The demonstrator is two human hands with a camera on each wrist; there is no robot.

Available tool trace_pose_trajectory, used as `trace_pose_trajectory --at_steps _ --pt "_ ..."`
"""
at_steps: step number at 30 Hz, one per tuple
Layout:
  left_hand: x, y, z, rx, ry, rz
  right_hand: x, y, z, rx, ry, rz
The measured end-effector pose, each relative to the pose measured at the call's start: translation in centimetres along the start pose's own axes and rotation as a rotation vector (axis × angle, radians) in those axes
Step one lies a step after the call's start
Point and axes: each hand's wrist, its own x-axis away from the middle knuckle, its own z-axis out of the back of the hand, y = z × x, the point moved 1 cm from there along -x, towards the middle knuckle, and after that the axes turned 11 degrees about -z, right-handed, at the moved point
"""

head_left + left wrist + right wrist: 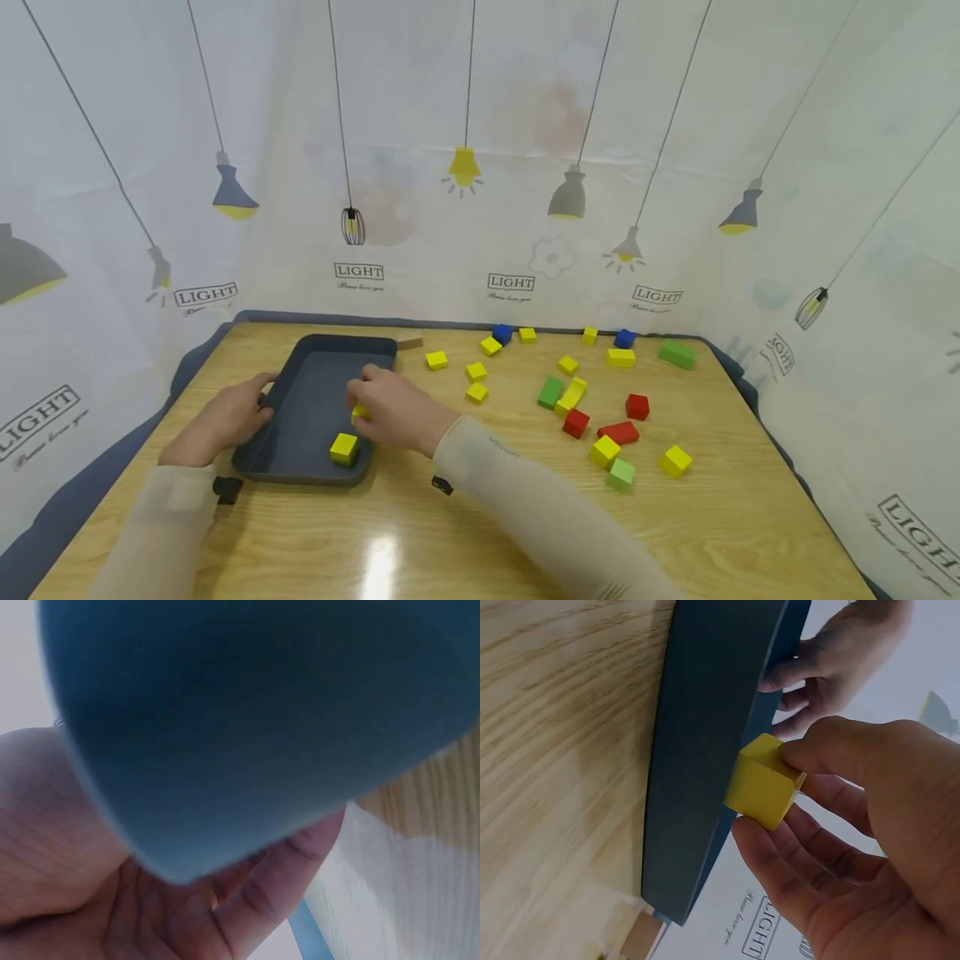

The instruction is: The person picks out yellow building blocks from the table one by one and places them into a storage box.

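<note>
A dark grey rectangular tray [300, 400] lies on the left of the table. My left hand [228, 421] grips its left side, with fingertips over the rim; in the left wrist view the tray's wall [262, 750] hides part of that hand. Between thumb and fingers, my right hand [393, 408] pinches a yellow cube [763, 787] at the tray's right rim. That cube mostly disappears behind the hand in the head view. Another yellow cube [344, 449] sits inside the tray at its near right corner.
Right of the tray, many blocks lie scattered on the wooden table [465, 517]: yellow ones, red ones such as a cube [637, 407], green ones such as a long block [677, 354], and blue cubes [625, 338]. A brown block [410, 342] lies beside the tray's far corner.
</note>
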Motion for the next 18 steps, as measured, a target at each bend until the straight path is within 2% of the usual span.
trace_pose_trajectory --at_steps 1,3,4,5,6,8,10,12,18 --pt "-0.2 -1.1 -0.7 -0.007 0.024 -0.019 -0.4 -0.2 -0.3 0.004 -0.005 -0.003" --pt "-0.4 -2.0 -1.2 -0.002 0.019 -0.029 -1.0 -0.4 -0.8 0.019 -0.017 -0.009" --pt "-0.8 -3.4 -2.1 -0.007 0.030 -0.043 -1.3 -0.5 -1.0 0.023 -0.023 -0.014" --pt "-0.9 -4.0 -2.6 -0.009 0.035 -0.044 -1.5 -0.6 -1.2 0.030 -0.027 -0.018" --pt "-0.9 -3.8 -2.5 -0.008 0.036 -0.042 -1.6 -0.6 -1.3 0.039 -0.030 -0.019" --pt "-0.6 -2.0 -1.4 0.016 -0.016 -0.007 -1.7 -0.7 -1.3 0.055 -0.033 -0.021" --pt "-0.5 -1.1 -0.9 0.015 -0.010 0.000 -1.6 -0.8 -1.3 0.069 -0.034 -0.022" --pt "0.2 1.4 0.7 0.020 -0.024 0.014 -1.5 -0.8 -1.1 0.075 -0.034 -0.026" --pt "0.4 2.1 1.2 0.014 -0.034 0.024 -0.5 -0.1 -0.7 0.051 -0.048 -0.061"
